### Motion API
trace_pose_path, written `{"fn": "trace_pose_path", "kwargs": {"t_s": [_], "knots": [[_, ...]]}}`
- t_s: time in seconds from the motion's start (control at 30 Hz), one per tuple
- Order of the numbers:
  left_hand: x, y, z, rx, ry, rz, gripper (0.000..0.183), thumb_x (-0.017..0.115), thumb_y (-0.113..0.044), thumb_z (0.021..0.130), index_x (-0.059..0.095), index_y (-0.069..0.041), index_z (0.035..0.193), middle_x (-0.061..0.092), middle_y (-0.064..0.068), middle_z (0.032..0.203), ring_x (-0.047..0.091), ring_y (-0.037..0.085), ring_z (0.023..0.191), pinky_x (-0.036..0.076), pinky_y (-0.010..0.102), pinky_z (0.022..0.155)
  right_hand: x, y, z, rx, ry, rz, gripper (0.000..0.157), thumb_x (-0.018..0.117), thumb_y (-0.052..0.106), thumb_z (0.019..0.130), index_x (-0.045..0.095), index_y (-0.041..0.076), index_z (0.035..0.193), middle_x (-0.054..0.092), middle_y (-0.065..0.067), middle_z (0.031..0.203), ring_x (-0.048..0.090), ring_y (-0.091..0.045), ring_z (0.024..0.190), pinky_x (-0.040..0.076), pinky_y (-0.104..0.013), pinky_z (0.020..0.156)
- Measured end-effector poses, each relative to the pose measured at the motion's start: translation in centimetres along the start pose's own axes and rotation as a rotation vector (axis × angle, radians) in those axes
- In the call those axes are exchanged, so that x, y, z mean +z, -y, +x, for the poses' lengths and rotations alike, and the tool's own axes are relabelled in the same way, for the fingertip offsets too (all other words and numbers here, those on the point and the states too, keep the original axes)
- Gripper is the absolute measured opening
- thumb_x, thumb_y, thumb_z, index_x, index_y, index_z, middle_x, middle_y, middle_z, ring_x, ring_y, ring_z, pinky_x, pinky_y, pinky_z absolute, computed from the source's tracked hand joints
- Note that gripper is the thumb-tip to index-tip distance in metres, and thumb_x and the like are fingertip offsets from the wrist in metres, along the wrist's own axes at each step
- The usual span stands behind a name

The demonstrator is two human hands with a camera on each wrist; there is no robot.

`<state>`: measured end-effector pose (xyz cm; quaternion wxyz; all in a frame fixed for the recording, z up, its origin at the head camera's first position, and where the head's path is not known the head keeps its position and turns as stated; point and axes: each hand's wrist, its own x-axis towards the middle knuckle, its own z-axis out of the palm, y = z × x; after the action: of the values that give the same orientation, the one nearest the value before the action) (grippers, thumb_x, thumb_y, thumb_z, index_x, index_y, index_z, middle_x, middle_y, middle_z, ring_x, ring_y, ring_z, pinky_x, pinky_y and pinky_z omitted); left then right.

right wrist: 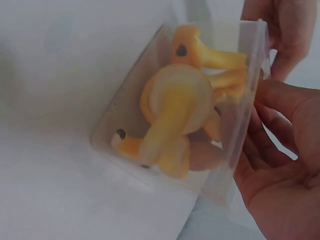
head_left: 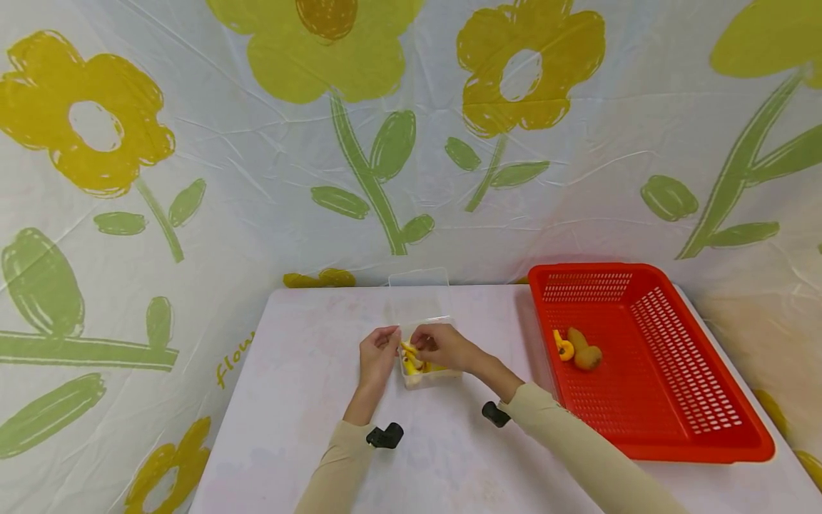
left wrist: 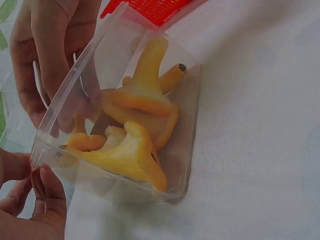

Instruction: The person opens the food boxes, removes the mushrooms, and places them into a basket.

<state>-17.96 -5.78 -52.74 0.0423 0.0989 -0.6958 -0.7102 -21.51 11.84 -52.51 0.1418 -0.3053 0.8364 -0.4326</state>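
A clear plastic box (head_left: 432,381) holds several yellow mushroom-shaped pieces (left wrist: 125,160), some with dark spots. At the box's left corner, my left hand (head_left: 375,357) pinches the rim between thumb and fingers. My right hand (head_left: 445,346) reaches over the opposite part of the rim with its fingers curled into the box. Those fingers seem to pinch a small yellow mushroom (left wrist: 82,137), partly hidden behind the cloudy wall. In the right wrist view, the right thumb lies by the rim (right wrist: 250,112) and fingertips show dimly through the plastic.
At the right stands a red perforated basket (head_left: 642,407). Inside it lie a yellow mushroom-shaped piece (head_left: 565,350) and a brown rounded piece (head_left: 586,357). A clear lid-like sheet (head_left: 419,278) sits behind the box at the table's back edge, before the flowered cloth (head_left: 270,207).
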Motion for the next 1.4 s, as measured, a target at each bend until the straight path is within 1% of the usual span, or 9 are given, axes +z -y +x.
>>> {"fn": "trace_pose_path", "kwargs": {"t_s": [0.27,0.43,0.57,0.73,0.8,1.0,1.07,1.17,1.4], "knots": [[0.0,-0.2,-0.2,-0.023,0.007,0.036,0.025,0.064,-0.003,0.1,0.066,0.016,0.116,0.067,0.033,0.103,0.062,0.034,0.081,0.058,0.035,0.073,1.6,1.1,0.6,0.041,-0.077,-0.202,0.018,0.074,-0.005,0.09,0.066,-0.002,0.105,0.065,-0.011,0.095,0.057,-0.022,0.085,0.054,-0.03,0.08],[-0.1,-0.3,-0.2,-0.017,0.011,0.044,0.025,0.064,-0.004,0.1,0.065,0.016,0.116,0.067,0.034,0.104,0.06,0.046,0.087,0.058,0.037,0.074,1.9,1.7,0.8,0.049,-0.112,-0.247,0.017,0.073,-0.007,0.09,0.066,-0.002,0.105,0.064,-0.011,0.095,0.057,-0.02,0.085,0.056,-0.031,0.083],[-0.1,-0.2,-0.1,0.01,0.009,0.033,0.025,0.064,-0.003,0.1,0.065,0.018,0.114,0.067,0.034,0.101,0.06,0.049,0.085,0.058,0.035,0.071,1.9,1.7,0.9,0.048,-0.134,-0.235,0.019,0.073,-0.006,0.09,0.067,-0.002,0.107,0.063,-0.012,0.094,0.055,-0.019,0.083,0.055,-0.03,0.08],[0.0,0.9,0.4,0.034,-0.004,0.025,0.024,0.065,-0.002,0.099,0.064,0.018,0.112,0.067,0.029,0.095,0.06,0.039,0.076,0.056,0.029,0.065,1.9,1.3,0.9,0.051,-0.158,-0.212,0.021,0.073,-0.005,0.09,0.068,-0.002,0.11,0.064,-0.012,0.096,0.057,-0.02,0.085,0.056,-0.032,0.08],[0.1,1.3,0.4,0.04,-0.008,0.03,0.023,0.065,-0.002,0.099,0.065,0.017,0.111,0.068,0.027,0.094,0.061,0.036,0.075,0.055,0.026,0.064,2.1,1.2,0.9,0.049,-0.151,-0.228,0.021,0.073,-0.005,0.09,0.069,-0.001,0.111,0.064,-0.012,0.098,0.058,-0.02,0.086,0.057,-0.033,0.082],[0.1,2.0,0.9,-0.003,-0.006,0.035,0.024,0.065,-0.003,0.1,0.066,0.016,0.114,0.069,0.03,0.102,0.062,0.041,0.084,0.053,0.023,0.064,2.7,1.3,1.1,0.041,-0.152,-0.328,0.02,0.074,-0.002,0.091,0.069,-0.001,0.11,0.063,-0.013,0.099,0.059,-0.021,0.085,0.057,-0.037,0.083],[0.2,3.0,1.4,-0.002,-0.008,0.034,0.025,0.065,-0.004,0.1,0.066,0.016,0.115,0.069,0.031,0.104,0.062,0.04,0.084,0.052,0.021,0.063,2.9,1.4,1.2,0.04,-0.167,-0.356,0.019,0.075,-0.001,0.091,0.07,-0.001,0.109,0.063,-0.013,0.098,0.059,-0.021,0.083,0.058,-0.037,0.083],[0.2,3.9,1.9,0.008,-0.022,0.038,0.025,0.066,-0.008,0.1,0.067,0.013,0.115,0.07,0.027,0.103,0.063,0.035,0.082,0.05,0.018,0.062,3.1,1.7,1.2,0.051,-0.182,-0.372,0.019,0.076,0.001,0.091,0.072,0.0,0.109,0.063,-0.013,0.098,0.06,-0.021,0.082,0.059,-0.036,0.082],[0.2,4.2,1.9,-0.001,-0.043,0.054,0.023,0.07,-0.013,0.099,0.071,0.006,0.111,0.072,0.015,0.095,0.063,0.031,0.081,0.052,0.019,0.062,2.7,2.3,0.6,0.079,-0.242,-0.285,0.02,0.075,-0.005,0.088,0.071,-0.002,0.108,0.064,-0.013,0.097,0.063,-0.024,0.088,0.06,-0.037,0.085]]}}
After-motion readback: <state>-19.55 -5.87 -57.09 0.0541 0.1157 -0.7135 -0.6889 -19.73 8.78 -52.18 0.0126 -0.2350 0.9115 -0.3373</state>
